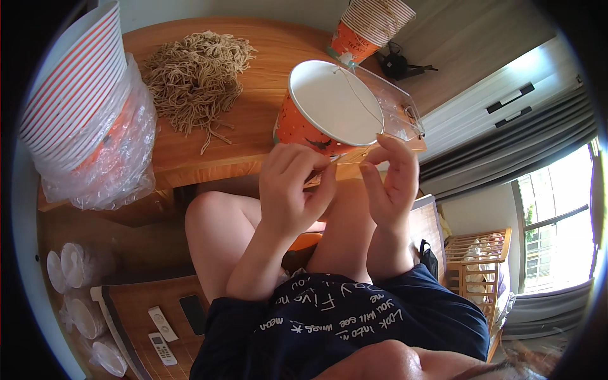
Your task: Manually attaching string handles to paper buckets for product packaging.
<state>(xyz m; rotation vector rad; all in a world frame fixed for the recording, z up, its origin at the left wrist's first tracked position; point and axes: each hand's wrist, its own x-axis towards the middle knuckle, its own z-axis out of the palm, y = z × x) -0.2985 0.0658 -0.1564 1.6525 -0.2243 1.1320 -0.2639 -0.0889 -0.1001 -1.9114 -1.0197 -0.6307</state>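
Note:
An orange paper bucket (310,130) with a white inside stands tilted toward me at the table's near edge. A thin cord (360,95) starts at its far rim and crosses the opening to the right rim. My left hand (292,183) is closed in a pinch just below the bucket's near side; what its fingertips hold is too small to name. Just off the right rim, near the cord's end, my right hand (394,174) has its thumb and fingers curled together. Whether the cord runs into its fingertips, I cannot tell.
A heap of beige cords (196,76) lies on the wooden table (266,69). Stacked buckets in plastic wrap (95,139) stand at left, and another orange stack (367,35) at the back. A clear plastic box (399,104) sits right of the bucket. Remotes (163,348) lie lower left.

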